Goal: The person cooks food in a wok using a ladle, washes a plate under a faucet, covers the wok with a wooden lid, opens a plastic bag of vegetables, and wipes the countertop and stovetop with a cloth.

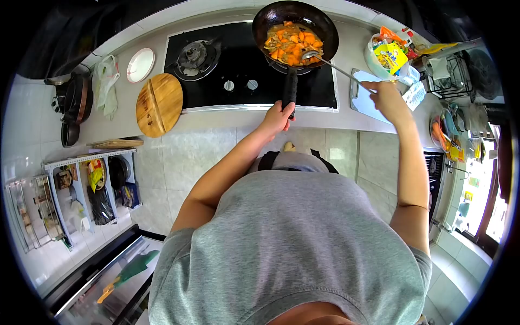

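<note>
My left hand (280, 116) is closed round the black handle of a dark wok (261, 24), which rests over the right burner of the stove. Inside the wok lie orange chunks that look like carrot, mixed with paler brownish pieces (295, 43). A long metal ladle (346, 73) reaches into the food from the right, its bowl end among the chunks. My right hand (389, 103) grips the far end of its handle, above the counter to the right of the stove.
On the black stove (233, 59) the left burner (197, 57) holds no pan. A round wooden lid (158, 105) and a white plate (141, 65) lie left of it. To the right are a pale cutting board (368, 102) and a tub of packets (390, 57).
</note>
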Available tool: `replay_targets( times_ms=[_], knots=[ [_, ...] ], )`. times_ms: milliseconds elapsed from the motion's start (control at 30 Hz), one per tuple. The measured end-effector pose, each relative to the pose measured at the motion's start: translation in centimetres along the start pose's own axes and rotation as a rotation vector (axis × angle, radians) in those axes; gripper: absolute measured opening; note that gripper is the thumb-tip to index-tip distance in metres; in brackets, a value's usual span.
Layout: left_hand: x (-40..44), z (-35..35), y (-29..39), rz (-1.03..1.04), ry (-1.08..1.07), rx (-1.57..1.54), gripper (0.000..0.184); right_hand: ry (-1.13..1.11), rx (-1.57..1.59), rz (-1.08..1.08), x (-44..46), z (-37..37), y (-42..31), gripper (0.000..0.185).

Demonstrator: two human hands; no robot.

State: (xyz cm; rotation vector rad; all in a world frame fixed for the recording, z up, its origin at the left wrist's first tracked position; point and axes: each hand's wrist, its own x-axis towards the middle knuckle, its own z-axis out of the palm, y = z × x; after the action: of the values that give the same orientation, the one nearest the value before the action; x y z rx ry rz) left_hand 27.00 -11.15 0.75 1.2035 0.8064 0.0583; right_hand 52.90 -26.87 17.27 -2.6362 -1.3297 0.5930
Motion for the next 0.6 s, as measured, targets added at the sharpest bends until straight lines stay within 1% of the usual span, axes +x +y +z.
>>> replay_targets(
  times_ms=[33, 67, 100, 133, 167, 200, 267, 300, 367, 400, 467, 500, 567, 600],
  knots=[
    [0.0, 0.1, 0.1, -0.009, -0.004, 0.010, 0.038, 0.062, -0.032, -0.102, 0.9, 1.7, 0.7, 0.037],
    [-0.1, 0.1, 0.1, -0.020, -0.008, 0.020, 0.038, 0.101, -0.039, -0.131, 1.8, 3.2, 0.6, 0.040],
    [-0.1, 0.1, 0.1, -0.023, -0.011, 0.022, 0.038, 0.100, -0.036, -0.127, 3.2, 5.2, 1.0, 0.040],
    [-0.1, 0.1, 0.2, -0.023, -0.016, 0.024, 0.038, 0.176, -0.044, -0.136, 4.6, 7.2, 1.5, 0.041],
    [0.0, 0.2, 0.2, -0.024, -0.023, 0.024, 0.038, 0.253, -0.054, -0.145, 5.3, 8.2, 1.7, 0.043],
    [0.1, 0.3, 0.1, -0.026, -0.027, 0.026, 0.038, 0.253, -0.053, -0.140, 5.1, 8.1, 1.3, 0.043],
    [0.4, 0.5, 0.0, -0.036, -0.020, 0.039, 0.037, 0.184, 0.113, -0.030, 4.8, 7.8, 0.3, 0.042],
    [0.5, 0.5, 0.0, -0.037, -0.020, 0.038, 0.037, 0.183, 0.113, -0.028, 4.6, 7.5, 0.5, 0.042],
    [0.5, 0.7, 0.0, -0.040, -0.019, 0.029, 0.037, 0.198, 0.260, 0.093, 4.3, 7.2, 0.9, 0.040],
    [0.5, 0.8, 0.0, -0.044, -0.020, 0.029, 0.037, 0.195, 0.261, 0.096, 4.7, 7.6, 1.0, 0.040],
    [0.4, 1.0, 0.2, -0.047, -0.014, 0.014, 0.037, 0.319, 0.219, 0.086, 6.0, 9.1, 0.9, 0.038],
    [0.4, 1.1, 0.2, -0.047, -0.014, 0.017, 0.037, 0.320, 0.221, 0.087, 6.0, 9.6, 0.4, 0.038],
    [0.5, 1.2, 0.2, -0.042, -0.011, 0.016, 0.036, 0.183, 0.485, 0.229, 6.3, 10.8, -1.0, 0.037],
    [0.4, 1.0, 0.2, -0.043, -0.009, 0.015, 0.036, 0.143, 0.501, 0.234, 4.6, 9.7, -3.2, 0.036]
  ],
)
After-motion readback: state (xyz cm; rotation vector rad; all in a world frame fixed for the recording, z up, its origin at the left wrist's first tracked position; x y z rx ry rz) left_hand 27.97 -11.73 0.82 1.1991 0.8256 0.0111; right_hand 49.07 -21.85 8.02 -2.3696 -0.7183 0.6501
